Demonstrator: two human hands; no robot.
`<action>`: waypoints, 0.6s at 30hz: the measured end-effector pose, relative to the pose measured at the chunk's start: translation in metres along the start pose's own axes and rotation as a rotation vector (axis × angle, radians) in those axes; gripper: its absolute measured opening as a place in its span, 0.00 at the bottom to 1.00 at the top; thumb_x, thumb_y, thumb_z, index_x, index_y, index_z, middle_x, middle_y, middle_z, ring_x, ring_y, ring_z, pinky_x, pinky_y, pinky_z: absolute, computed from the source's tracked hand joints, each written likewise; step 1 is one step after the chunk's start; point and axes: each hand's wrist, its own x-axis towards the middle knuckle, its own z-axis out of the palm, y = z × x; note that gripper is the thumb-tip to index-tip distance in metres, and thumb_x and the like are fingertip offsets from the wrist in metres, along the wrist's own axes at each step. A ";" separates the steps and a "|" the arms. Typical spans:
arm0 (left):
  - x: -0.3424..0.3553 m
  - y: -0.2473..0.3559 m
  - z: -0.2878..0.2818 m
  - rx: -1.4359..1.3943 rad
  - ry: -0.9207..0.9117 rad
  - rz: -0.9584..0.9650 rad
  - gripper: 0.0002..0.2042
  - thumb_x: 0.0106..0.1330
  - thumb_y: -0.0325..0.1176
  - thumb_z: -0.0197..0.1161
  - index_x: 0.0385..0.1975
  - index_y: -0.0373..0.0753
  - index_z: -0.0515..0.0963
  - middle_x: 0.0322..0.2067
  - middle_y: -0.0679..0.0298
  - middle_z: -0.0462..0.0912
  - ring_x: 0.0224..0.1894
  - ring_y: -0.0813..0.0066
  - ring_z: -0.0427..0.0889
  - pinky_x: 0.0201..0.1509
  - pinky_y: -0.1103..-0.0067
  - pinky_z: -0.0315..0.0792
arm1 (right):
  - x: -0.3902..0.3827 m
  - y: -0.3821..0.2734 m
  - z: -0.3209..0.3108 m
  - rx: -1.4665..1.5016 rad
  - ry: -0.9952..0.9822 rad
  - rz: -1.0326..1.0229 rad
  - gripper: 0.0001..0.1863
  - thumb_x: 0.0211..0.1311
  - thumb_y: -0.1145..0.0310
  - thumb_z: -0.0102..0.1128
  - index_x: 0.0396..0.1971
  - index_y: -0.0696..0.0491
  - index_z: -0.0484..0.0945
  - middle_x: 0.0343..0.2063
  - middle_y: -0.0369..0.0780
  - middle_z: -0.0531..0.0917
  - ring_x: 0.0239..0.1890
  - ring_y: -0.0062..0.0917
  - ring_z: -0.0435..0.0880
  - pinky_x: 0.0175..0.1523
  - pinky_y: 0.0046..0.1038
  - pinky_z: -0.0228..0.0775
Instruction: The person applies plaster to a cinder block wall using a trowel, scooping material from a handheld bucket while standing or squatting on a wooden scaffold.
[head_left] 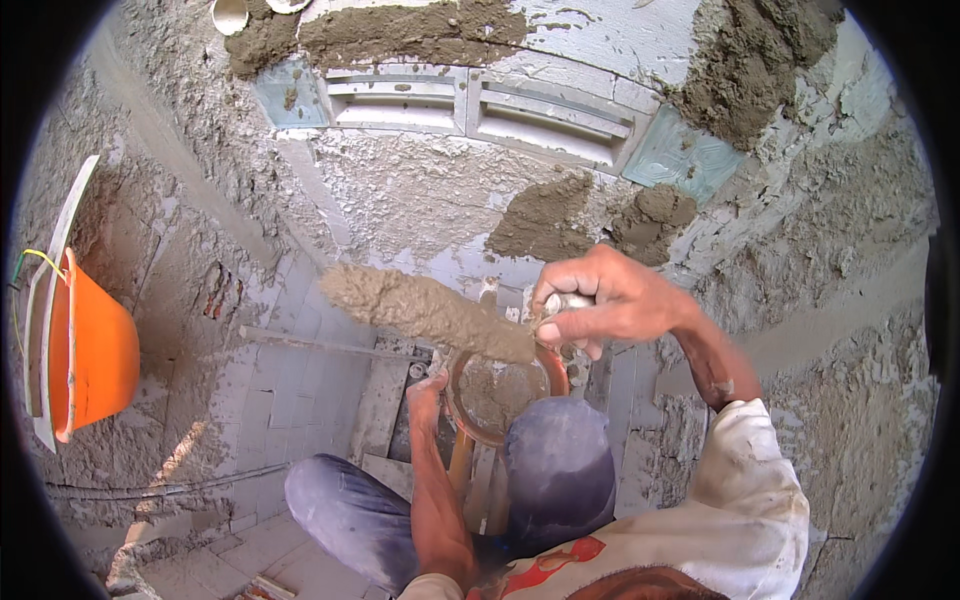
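Note:
My right hand (606, 305) is closed round the pale handle of a trowel, raised at the centre right; its blade is hidden under a long heap of wet grey mortar (420, 305) that reaches to the left. Below it sits a round orange-rimmed container (470, 425) with grey mortar inside. My left hand (427, 393) is closed on the left rim of this container, partly under the mortar load. My bent knees lie on either side of my left forearm.
An orange tub (105, 345) with long boards stands at the left. The rough wall (370, 180) ahead has white vent blocks (550, 120), pale blue panels (680, 150) and patches of wet mortar (745, 60). Long strips and cables (170, 488) lie about the lower left.

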 end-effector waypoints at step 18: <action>0.001 -0.004 0.020 -0.020 -0.112 -0.028 0.19 0.65 0.40 0.67 0.43 0.26 0.85 0.33 0.61 0.86 0.31 0.77 0.80 0.38 0.78 0.74 | -0.140 0.134 -0.023 -0.333 0.680 0.536 0.13 0.69 0.59 0.57 0.28 0.52 0.75 0.16 0.31 0.73 0.13 0.17 0.65 0.17 0.25 0.59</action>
